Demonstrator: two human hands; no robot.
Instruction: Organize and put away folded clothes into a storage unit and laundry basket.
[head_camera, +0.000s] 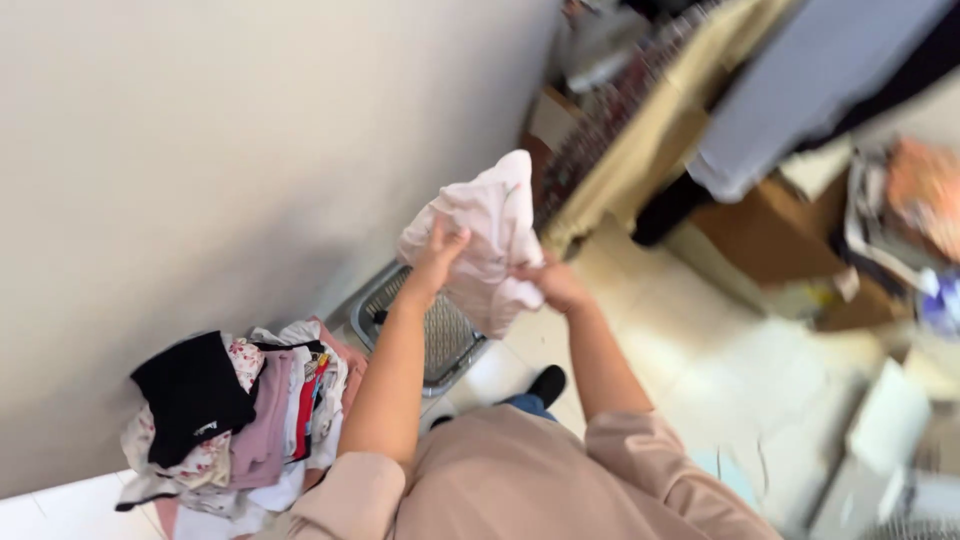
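Note:
Both my hands hold up a pale pink garment (488, 228) in front of me. My left hand (440, 252) grips its left side with fingers spread on the cloth. My right hand (553, 281) pinches its lower right edge. Below the garment stands a grey mesh laundry basket (372, 300) on the floor, against the wall. A pile of folded and crumpled clothes (235, 415), with a black piece on top and pink and floral ones under it, lies at my left elbow.
A plain white wall (200, 150) fills the left side. Cardboard boxes (770, 235), a beige cloth-covered piece of furniture (640, 140) and scattered papers crowd the right and far side. Pale floor tiles (700, 360) lie beneath me.

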